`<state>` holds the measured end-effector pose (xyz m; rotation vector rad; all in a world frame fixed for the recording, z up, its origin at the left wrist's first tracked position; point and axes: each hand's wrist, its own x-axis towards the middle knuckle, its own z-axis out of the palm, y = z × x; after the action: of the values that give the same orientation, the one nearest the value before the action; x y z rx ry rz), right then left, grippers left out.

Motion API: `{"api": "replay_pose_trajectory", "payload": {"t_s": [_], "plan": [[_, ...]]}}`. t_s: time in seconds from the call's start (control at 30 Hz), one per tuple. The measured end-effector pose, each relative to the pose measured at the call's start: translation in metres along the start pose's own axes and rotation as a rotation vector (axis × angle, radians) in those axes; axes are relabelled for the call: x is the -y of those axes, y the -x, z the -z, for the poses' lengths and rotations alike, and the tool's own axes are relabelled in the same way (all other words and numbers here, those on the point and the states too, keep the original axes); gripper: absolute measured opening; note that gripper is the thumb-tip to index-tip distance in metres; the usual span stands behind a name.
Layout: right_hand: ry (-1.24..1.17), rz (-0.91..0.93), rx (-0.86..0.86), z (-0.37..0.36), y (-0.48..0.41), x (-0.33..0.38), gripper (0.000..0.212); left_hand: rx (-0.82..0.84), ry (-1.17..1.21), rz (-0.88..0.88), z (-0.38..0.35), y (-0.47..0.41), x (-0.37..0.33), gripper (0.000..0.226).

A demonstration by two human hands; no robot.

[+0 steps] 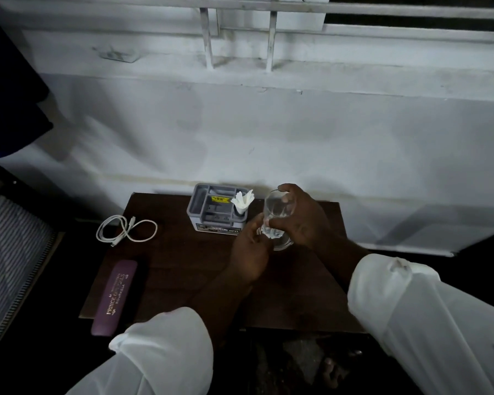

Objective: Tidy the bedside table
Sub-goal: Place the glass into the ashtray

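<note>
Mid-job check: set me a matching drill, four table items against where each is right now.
Items: 1 white cable; 2 purple case; 3 glass; 4 tissue.
Places: A standing in the grey organizer; B held in the right hand; C at the table's front-left corner; D coiled at the table's left edge.
Pairs: 1-D; 2-C; 3-B; 4-A.

White wall (268,132) is running across the far side, stained and scuffed. Window ledge (354,52) is sitting above it. Two upright white bars (207,38) are rising from the ledge to a horizontal rail (382,8). Dark fabric (9,95) is hanging at far left. Striped bedding (9,246) is lying at left. Mottled floor (297,360) is showing near centre, too dark for detail.
</note>
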<state>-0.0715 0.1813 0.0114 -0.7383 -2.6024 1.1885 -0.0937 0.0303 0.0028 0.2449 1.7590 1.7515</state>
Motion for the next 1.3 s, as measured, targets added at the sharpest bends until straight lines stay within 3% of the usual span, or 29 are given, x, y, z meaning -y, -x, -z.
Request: {"api": "replay_pose_trajectory", "payload": {"t_s": [0.1, 0.33, 1.1, 1.3], "plan": [[0.026, -0.014, 0.016, -0.004, 0.001, -0.001, 0.081, -0.006, 0.022, 0.016, 0.002, -0.003, 0.011, 0.051], [0.031, -0.048, 0.004, -0.009, 0.003, -0.008, 0.083, 0.0, 0.029, 0.025, 0.0, -0.004, 0.015, 0.059], [0.09, -0.029, -0.001, -0.012, 0.007, -0.009, 0.081, 0.01, 0.031, 0.036, -0.001, -0.013, 0.024, 0.05], [0.085, -0.034, -0.006, -0.014, 0.006, -0.011, 0.081, 0.007, 0.029, 0.036, -0.002, -0.009, 0.022, 0.056]]}}
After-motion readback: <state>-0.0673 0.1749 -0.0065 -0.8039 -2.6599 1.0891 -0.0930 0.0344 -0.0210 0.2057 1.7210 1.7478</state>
